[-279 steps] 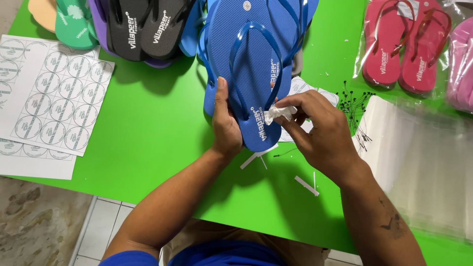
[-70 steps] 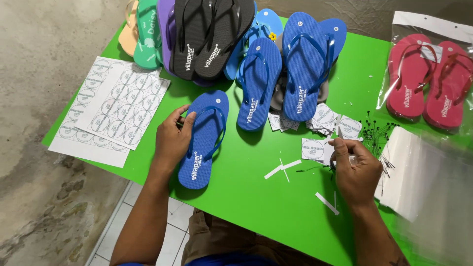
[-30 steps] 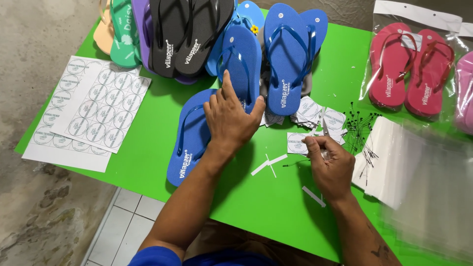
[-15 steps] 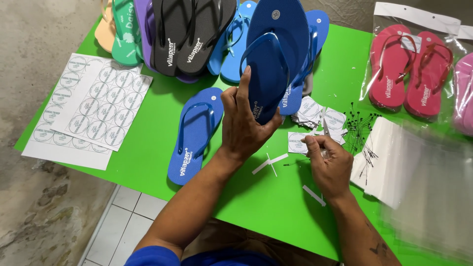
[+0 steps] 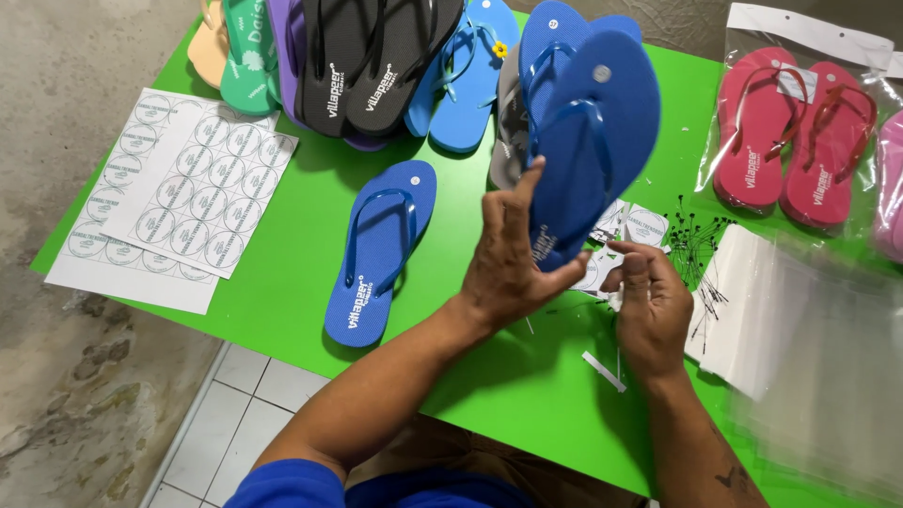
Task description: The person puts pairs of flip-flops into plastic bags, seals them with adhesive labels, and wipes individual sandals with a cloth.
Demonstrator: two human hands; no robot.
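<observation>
My left hand [image 5: 508, 259] grips the heel of a blue flip-flop [image 5: 593, 141] and holds it lifted above the green table [image 5: 292, 282], toe pointing away. My right hand [image 5: 651, 301] is just right of that heel, fingers pinched on a small white paper tag [image 5: 609, 277]. A second blue flip-flop [image 5: 381, 249] lies flat on the table to the left of my left hand, strap up.
Sheets of round stickers [image 5: 174, 193] lie at the table's left edge. Black, purple, green and blue flip-flops [image 5: 376, 56] are piled at the back. Bagged red flip-flops [image 5: 795, 136], clear bags [image 5: 809, 348], black plastic fasteners [image 5: 696, 245] and loose tags [image 5: 630, 226] sit to the right.
My left hand let go of one blue flip-flop on the table, reached to the pile, picked up another and brought it toward my right hand.
</observation>
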